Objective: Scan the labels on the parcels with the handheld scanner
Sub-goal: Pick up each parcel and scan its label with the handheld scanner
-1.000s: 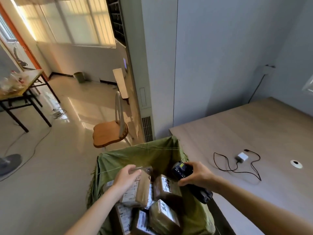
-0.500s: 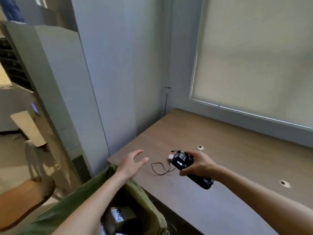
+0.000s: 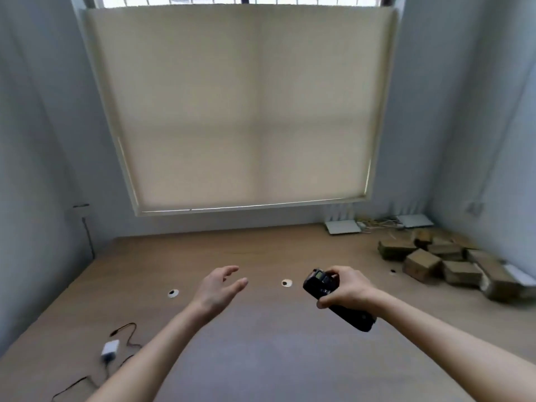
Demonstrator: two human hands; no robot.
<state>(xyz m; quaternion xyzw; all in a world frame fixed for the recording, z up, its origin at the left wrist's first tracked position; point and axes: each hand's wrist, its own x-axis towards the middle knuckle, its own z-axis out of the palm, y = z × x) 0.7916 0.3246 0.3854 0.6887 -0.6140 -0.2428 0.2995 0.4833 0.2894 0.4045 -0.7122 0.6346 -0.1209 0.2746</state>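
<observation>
My right hand (image 3: pixel 346 288) grips the black handheld scanner (image 3: pixel 322 287), its small screen facing up, above the wooden table (image 3: pixel 261 338). My left hand (image 3: pixel 219 288) hovers over the table to the scanner's left, fingers spread and relaxed, holding nothing. Several brown parcels (image 3: pixel 422 264) lie in a loose pile at the table's far right, well away from both hands. Their labels are too blurred to make out.
A white charger with a black cable (image 3: pixel 110 348) lies near the table's left front. Two round cable holes (image 3: pixel 173 293) (image 3: pixel 286 283) sit mid-table. White routers (image 3: pixel 343 226) with wires stand at the back right under the closed blind (image 3: pixel 240 111).
My view has swung right from the green sack of parcels to the table and window. My left hand let go of the parcel it held in the sack and is now empty.
</observation>
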